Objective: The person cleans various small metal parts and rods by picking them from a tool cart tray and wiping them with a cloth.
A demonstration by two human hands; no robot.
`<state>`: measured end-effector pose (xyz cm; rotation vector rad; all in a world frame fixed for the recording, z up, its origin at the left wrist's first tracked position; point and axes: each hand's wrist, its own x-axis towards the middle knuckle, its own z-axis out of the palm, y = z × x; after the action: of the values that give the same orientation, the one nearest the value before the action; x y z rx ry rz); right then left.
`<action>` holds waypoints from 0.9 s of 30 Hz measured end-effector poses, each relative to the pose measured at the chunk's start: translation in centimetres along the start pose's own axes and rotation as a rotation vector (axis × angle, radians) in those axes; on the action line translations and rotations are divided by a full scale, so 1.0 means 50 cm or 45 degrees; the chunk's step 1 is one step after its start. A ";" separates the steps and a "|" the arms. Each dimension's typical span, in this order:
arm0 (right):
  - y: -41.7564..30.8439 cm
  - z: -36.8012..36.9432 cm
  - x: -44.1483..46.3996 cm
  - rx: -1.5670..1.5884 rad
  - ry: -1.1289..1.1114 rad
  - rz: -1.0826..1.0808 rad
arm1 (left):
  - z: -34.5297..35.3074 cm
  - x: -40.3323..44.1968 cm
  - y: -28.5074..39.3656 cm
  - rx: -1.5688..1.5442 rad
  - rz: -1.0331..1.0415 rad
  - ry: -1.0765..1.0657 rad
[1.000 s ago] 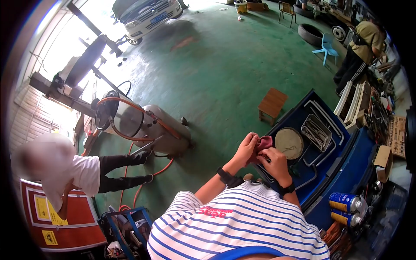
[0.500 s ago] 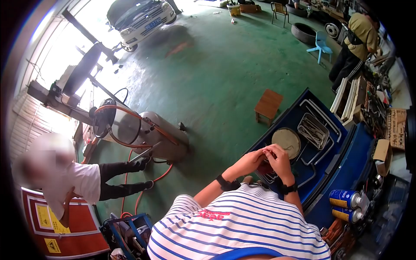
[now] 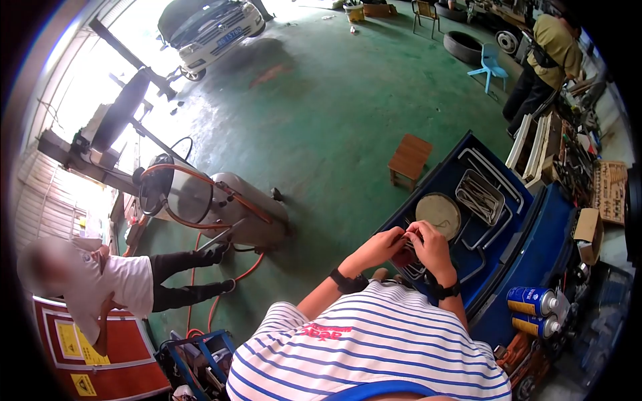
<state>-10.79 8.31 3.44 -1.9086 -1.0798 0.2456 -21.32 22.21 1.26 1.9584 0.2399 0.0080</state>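
Observation:
My left hand and my right hand meet at the fingertips over the near left edge of a blue tray. Both are closed around a dark red cloth, which hangs between and below the fingers and is mostly hidden by them. Just beyond my right hand lies a round, pale disc-like lid in the tray. Beside it a metal basket holds several thin metal rods. Bent metal bars lie along the tray's far side.
A wooden stool stands beyond the tray. Two blue spray cans lie at the right. At the left are a person in a white shirt and a grey tank with orange hoses. Another person bends at the upper right.
The red cloth was spread more openly above my fingers and is now mostly covered by them. My hands have come together and lower. The camera view has shifted slightly.

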 end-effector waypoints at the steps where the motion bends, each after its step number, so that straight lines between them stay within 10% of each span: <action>1: -0.001 -0.002 -0.001 -0.002 0.000 0.003 | 0.002 0.000 -0.006 0.003 0.009 0.014; 27: 0.026 0.019 -0.052 -0.501 -0.279 -0.014 | -0.031 -0.009 -0.017 -0.226 -0.356 -0.034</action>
<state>-12.13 6.64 1.25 -2.2627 -1.3627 0.2542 -22.07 23.87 1.15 1.7336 0.4776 -0.1740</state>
